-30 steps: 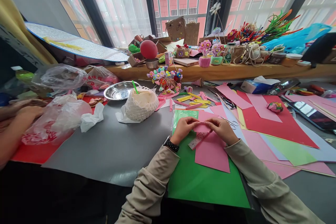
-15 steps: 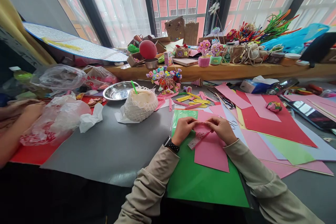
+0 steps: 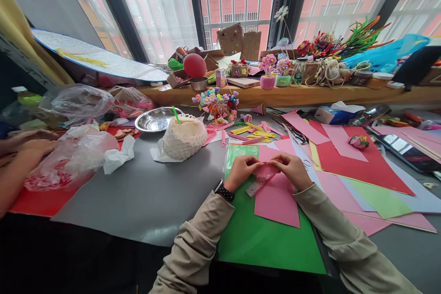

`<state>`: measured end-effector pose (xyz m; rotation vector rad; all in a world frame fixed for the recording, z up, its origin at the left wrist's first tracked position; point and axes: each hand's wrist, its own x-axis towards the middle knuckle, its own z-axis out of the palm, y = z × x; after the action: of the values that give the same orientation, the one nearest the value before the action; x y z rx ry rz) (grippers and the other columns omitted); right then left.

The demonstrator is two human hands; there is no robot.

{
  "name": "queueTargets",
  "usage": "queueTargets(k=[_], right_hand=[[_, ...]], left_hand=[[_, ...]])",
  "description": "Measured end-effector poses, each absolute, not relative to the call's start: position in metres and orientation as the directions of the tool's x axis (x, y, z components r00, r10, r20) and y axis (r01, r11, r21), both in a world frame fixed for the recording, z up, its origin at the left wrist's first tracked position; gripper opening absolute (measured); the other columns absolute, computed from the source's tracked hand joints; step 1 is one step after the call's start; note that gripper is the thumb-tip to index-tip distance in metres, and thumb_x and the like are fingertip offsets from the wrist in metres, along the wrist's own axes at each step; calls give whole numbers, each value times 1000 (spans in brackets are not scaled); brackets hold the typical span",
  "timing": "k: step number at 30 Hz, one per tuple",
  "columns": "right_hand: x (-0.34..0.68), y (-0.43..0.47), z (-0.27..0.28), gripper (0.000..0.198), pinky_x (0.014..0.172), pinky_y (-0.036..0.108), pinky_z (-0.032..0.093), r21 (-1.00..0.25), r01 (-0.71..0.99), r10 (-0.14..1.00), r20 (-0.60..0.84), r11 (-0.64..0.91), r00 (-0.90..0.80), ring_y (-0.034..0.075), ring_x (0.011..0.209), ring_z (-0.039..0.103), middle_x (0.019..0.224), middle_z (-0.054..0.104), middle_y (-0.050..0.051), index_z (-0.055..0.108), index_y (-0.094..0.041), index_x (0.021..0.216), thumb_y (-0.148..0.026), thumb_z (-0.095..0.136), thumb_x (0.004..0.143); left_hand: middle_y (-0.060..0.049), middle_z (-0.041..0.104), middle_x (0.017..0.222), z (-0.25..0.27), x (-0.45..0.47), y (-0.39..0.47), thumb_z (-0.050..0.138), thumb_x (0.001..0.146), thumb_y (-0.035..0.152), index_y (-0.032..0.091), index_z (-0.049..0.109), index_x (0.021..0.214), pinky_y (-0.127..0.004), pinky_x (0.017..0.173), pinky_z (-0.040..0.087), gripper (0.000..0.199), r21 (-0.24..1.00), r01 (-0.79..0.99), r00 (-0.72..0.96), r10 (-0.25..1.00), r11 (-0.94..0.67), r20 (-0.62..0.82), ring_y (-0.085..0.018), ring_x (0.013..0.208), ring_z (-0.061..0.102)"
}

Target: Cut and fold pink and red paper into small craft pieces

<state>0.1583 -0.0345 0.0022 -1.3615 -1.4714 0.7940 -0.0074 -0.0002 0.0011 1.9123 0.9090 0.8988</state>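
Note:
My left hand (image 3: 242,172), with a dark watch above its wrist, pinches one end of a small piece of pink paper (image 3: 265,165). At the other end, my right hand (image 3: 292,171) pinches the same piece between thumb and fingertips. The fingers partly hide it. Beneath the hands lies a larger pink sheet of paper (image 3: 277,206), resting on a green sheet (image 3: 263,248). A short ruler with a pattern (image 3: 257,187) lies slanted across the pink sheet's left edge, just below my fingers.
Left of centre stands a coconut in white foam netting (image 3: 184,138) with a green straw, near a metal plate (image 3: 156,120). Red paper (image 3: 372,165) and a phone (image 3: 409,150) lie right. Another person's hands (image 3: 29,144) are at far left, by plastic bags (image 3: 82,149).
Both hands stay nearly in place, still pinching the small pink paper, with slight finger movement. The other person's hand at far left has shifted slightly.

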Motion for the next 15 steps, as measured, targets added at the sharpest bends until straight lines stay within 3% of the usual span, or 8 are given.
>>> queueTargets(k=[5,10,15], right_hand=[[161,-33,2,26,50,23,40,-912,375,973,215,168,87,12,53,48,57,55,1,57,-14,67,-40,56,63],[158,-37,7,24,53,23,40,-888,405,973,229,219,-24,12,57,48,62,56,2,57,-15,64,-38,55,64],[156,-38,8,22,52,23,40,-908,339,962,272,246,30,11,57,49,63,55,1,55,-16,72,-37,53,67]], left_hand=[[-2,56,65,5,-7,-1,44,70,40,12,57,69,-19,53,35,31,877,259,519,824,-406,228,-10,59,47],[-1,57,69,7,-5,-3,40,73,39,14,59,73,-19,57,35,32,851,243,604,759,-465,242,-10,64,48],[-1,52,69,5,-6,2,54,64,39,14,61,66,-19,55,34,26,882,238,452,850,-406,270,-10,65,45]])
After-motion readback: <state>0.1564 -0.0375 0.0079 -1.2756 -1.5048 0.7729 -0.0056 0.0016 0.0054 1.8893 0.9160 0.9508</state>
